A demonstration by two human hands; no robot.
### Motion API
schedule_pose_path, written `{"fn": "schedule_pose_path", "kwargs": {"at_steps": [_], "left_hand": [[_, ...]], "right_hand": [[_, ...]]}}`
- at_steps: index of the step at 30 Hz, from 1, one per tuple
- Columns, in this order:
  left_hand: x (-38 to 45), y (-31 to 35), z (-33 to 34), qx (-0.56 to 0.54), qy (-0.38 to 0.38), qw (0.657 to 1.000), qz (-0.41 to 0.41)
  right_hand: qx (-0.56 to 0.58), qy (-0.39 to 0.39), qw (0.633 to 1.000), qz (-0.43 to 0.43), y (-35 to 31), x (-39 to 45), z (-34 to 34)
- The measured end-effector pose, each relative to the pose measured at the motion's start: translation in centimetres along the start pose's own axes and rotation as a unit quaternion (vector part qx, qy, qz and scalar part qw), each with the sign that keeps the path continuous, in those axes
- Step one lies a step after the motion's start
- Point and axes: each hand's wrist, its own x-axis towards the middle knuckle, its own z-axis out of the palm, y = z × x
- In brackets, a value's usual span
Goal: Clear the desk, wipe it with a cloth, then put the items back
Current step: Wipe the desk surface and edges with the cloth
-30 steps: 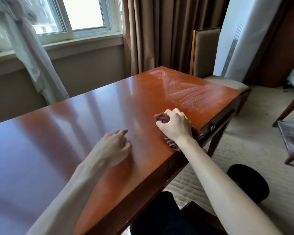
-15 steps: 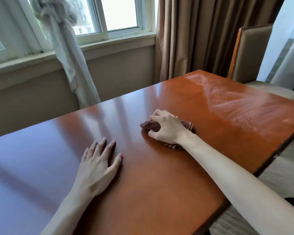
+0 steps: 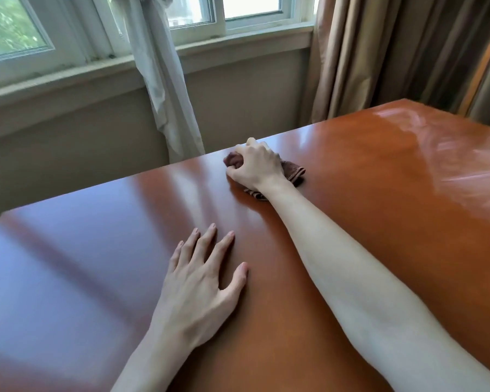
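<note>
- Desk (image 3: 82,278): glossy red-brown top, nothing on it but two hands & the cloth; looks like the clearing step is done and wiping is under way, items not back yet.
- Left hand (image 3: 201,287): lies flat, palm down, near the front-middle of the desk, fingers (image 3: 210,241) straight & spread apart, holding nothing. Prob. there to brace the body while the other arm reaches far.
- White curtain (image 3: 164,80): hangs bunched in front of the window behind the desk, not touching it as far as can be told.
- Right hand (image 3: 253,165): arm stretched across to the desk's far edge, fingers curled & clamped on the cloth, knuckles up, pressing it down – a bunched grip so the wad doesn't slip under pressure.
- Cloth (image 3: 293,172): dark brown, crumpled, on the desk at the far edge under the right hand; a corner sticks out on the right.
- Far right of desk: streaky sheen, likely damp wipe marks, i.e. already done.
- Vs. 0.5 s ago: right hand & cloth went from mid-desk to the far edge; left hand in much the same flat pose; view has swung left, chair now almost out of frame.
</note>
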Motion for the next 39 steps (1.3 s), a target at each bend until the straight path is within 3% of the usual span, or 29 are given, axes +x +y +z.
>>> {"fn": "schedule_pose_path", "kwargs": {"at_steps": [6,11,16,19,21,22,24,26,29,31,35,37,39], "left_hand": [[-0.3,0.0,-0.4,-0.022,-0.001,1.0,0.016],[-0.5,-0.9,-1.7,-0.229,0.048,0.972,-0.011],[-5.3,0.0,-3.6,-0.136,0.0,0.99,0.024],[-10.5,0.0,-4.3,-0.088,-0.04,0.995,0.04],[-14.2,-0.5,-4.7,-0.061,-0.043,0.996,0.044],[-16.0,-0.8,-4.9,-0.05,-0.042,0.997,0.041],[-19.2,-1.4,-5.4,-0.033,-0.039,0.998,0.037],[-22.1,-2.2,-5.7,-0.043,-0.013,0.998,0.032],[-25.6,-3.9,-5.4,-0.047,0.034,0.998,0.009],[-27.2,-5.0,-4.5,-0.017,0.053,0.998,-0.005],[-27.9,-5.1,-3.2,0.039,0.095,0.995,-0.008],[-27.7,-4.6,-3.2,0.048,0.112,0.992,-0.014],[-27.7,-4.6,-3.2,0.051,0.118,0.992,-0.01]], "right_hand": [[0.029,-0.031,0.997,-0.058,-1.4,-6.0,-2.0],[0.036,-0.028,0.998,-0.046,-4.1,-16.7,-5.6],[0.085,-0.081,0.986,-0.118,-4.6,-30.7,-10.7],[0.051,-0.02,0.998,0.015,-1.4,-31.6,-12.7],[0.002,0.059,0.986,0.153,-1.4,-31.4,-12.5],[-0.017,0.075,0.981,0.18,-3.0,-31.7,-12.0],[-0.026,0.073,0.988,0.133,-8.4,-33.7,-10.1],[0.003,0.034,0.999,0.021,-14.5,-37.3,-8.2],[0.065,-0.02,0.994,-0.081,-17.6,-40.4,-8.5],[0.069,-0.02,0.997,-0.033,-15.7,-39.6,-9.4],[0.0,0.09,0.986,0.14,-11.2,-38.0,-10.7],[-0.014,0.096,0.99,0.101,-13.7,-39.3,-9.7],[0.022,0.054,0.998,0.0,-16.7,-41.4,-8.5]]}}
